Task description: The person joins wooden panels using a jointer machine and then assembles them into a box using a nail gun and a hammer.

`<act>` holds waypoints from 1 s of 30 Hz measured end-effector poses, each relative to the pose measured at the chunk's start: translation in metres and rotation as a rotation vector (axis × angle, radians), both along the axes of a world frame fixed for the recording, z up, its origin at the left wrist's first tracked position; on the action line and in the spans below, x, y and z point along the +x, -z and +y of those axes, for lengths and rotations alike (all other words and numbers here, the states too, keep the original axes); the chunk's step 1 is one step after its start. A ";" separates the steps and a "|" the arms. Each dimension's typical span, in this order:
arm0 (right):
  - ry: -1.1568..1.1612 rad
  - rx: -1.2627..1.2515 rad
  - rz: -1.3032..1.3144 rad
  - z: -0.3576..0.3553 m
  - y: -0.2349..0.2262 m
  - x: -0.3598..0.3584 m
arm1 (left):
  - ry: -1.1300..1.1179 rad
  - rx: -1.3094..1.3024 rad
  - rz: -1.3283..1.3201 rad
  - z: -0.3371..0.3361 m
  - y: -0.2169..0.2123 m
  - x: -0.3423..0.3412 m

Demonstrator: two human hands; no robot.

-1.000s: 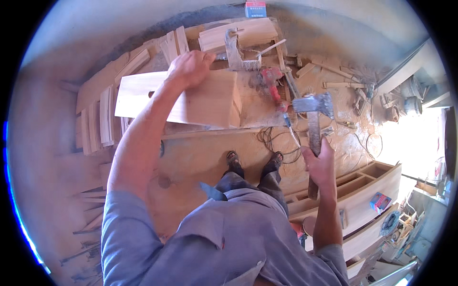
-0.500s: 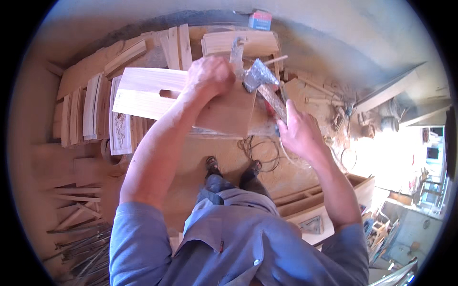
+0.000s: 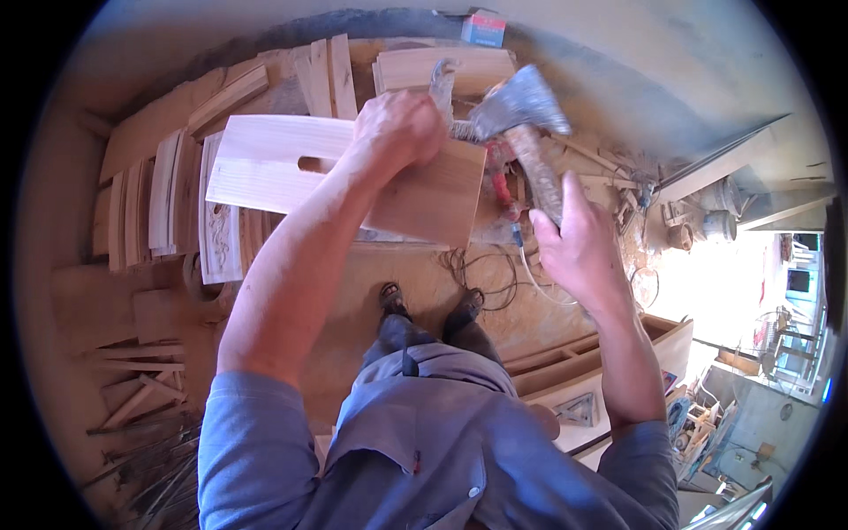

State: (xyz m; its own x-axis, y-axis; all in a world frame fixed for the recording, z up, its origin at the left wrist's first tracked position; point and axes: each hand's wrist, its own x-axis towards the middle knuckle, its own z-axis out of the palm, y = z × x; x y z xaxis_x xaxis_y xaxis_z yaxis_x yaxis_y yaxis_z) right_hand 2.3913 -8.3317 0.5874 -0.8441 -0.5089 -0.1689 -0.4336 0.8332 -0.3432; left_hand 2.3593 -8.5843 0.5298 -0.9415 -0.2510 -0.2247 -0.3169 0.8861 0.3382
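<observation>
My right hand (image 3: 579, 247) is wrapped around the wooden handle of a hatchet (image 3: 534, 163), its grey metal head raised and slightly blurred beyond the board's right end. Over the far edge of a pale wooden board (image 3: 265, 168), my left hand (image 3: 402, 128) is closed, gripping it; its fingertips are hidden. A short oblong slot is cut through the board left of my wrist. Just past my left knuckles stands a worn, hooked metal piece (image 3: 442, 84). A red power tool (image 3: 501, 181) with a cable lies right of the board, partly covered.
Stacked boards (image 3: 141, 208) and a carved panel (image 3: 218, 234) lie to the left. Loops of cable (image 3: 495, 274) rest on the floor near my feet. A long wooden frame (image 3: 583, 371) is at the right, and a small box (image 3: 483, 29) sits by the far wall.
The hatchet has lifted up and to the right, away from the board's end, with my right hand. The board's right end has risen slightly; my left hand keeps its grip.
</observation>
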 end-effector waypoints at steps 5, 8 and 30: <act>-0.064 0.093 0.009 0.002 0.009 -0.008 | 0.026 -0.051 0.096 0.000 0.009 0.003; 0.006 -0.066 0.011 0.007 0.010 0.003 | 0.010 -0.044 0.017 0.004 0.003 -0.001; 0.294 -0.292 -0.269 0.000 0.366 -0.078 | -0.025 -0.132 -0.065 0.015 0.006 -0.022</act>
State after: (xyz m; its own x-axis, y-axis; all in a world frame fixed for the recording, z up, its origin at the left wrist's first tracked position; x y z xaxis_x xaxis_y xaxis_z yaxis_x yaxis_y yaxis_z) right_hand 2.3135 -8.3317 0.2218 -0.9052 -0.3139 -0.2865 -0.0580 0.7591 -0.6484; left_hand 2.3376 -8.5688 0.5235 -0.9189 -0.3060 -0.2488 -0.3574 0.9129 0.1971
